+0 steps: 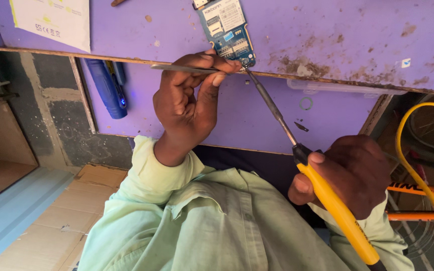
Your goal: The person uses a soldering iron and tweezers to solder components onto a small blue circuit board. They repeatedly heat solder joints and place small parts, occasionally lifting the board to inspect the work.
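Note:
A blue phone circuit board (pixel 227 30) lies on the purple worktop (pixel 327 35) near its front edge. My left hand (pixel 187 105) pinches thin metal tweezers (pixel 177 66), whose tips reach the board's near corner. My right hand (pixel 352 175) grips the yellow handle of a soldering iron (pixel 335 206). Its long metal shaft (pixel 272 108) slants up to the left, and its tip meets the same corner of the board beside the tweezers. Both sleeves are pale green.
A white printed sheet (pixel 51 20) lies at the worktop's far left. On the purple shelf below sit a blue tool with a lit blue light (pixel 107 88) and a small ring (pixel 306 103). A yellow cable (pixel 418 150) loops at the right over orange bars (pixel 418 190). Cardboard (pixel 76 211) covers the floor.

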